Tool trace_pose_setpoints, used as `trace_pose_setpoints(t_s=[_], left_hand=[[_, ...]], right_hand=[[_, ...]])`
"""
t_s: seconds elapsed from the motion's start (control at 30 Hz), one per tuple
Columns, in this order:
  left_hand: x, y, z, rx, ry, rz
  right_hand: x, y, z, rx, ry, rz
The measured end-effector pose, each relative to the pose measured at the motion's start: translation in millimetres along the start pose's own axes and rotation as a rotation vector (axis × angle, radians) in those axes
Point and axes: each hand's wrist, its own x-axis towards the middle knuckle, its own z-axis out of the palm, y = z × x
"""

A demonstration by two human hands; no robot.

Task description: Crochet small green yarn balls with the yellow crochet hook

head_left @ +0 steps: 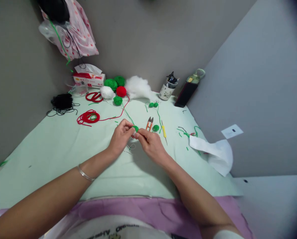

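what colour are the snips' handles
The snips' handles are orange, as the head view shows.

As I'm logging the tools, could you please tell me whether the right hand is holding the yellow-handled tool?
No, the yellow-handled tool lies on the pale cloth, while the right hand is at the green-and-white piece.

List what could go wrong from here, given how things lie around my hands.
1. The small green piece is pinched between the fingertips of your left hand and right hand, so it could slip.
2. The orange-handled snips lie just beyond your right hand, which might bump them.
3. Yarn trailing from the green ball runs close to yarn from the red ball; they may tangle.
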Motion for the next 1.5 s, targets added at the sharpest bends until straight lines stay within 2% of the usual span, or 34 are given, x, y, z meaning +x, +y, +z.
trace_pose_setpoints(t_s=[0.4,0.67,0.87,1.07,1.2,1.4,1.5], left_hand=[[-9,9,1.8,-0.034,-0.092,-0.002],[-2,6,-4.9,-0.045,-0.16,-0.04],[-2,2,1.7,-0.063,-0.054,-0.057],[-3,-1,5.8,-0.134,-0.042,-0.179],[-6,1,5.5,-0.172,-0.087,-0.217],[-10,3,5.8,-0.175,-0.162,-0.205],[-10,5,4.8,-0.153,-0.181,-0.19]], right_hand=[[7,8,-4,0.115,0.151,0.111],[3,2,-20,0.137,-0.021,0.013],[-5,-4,-10,-0.076,-0.008,-0.045],[1,7,-7,-0.288,0.026,-0.101],[4,10,-11,-0.209,0.056,-0.04],[6,12,-11,-0.02,0.127,0.086],[7,13,-15,0.084,0.106,0.099]])
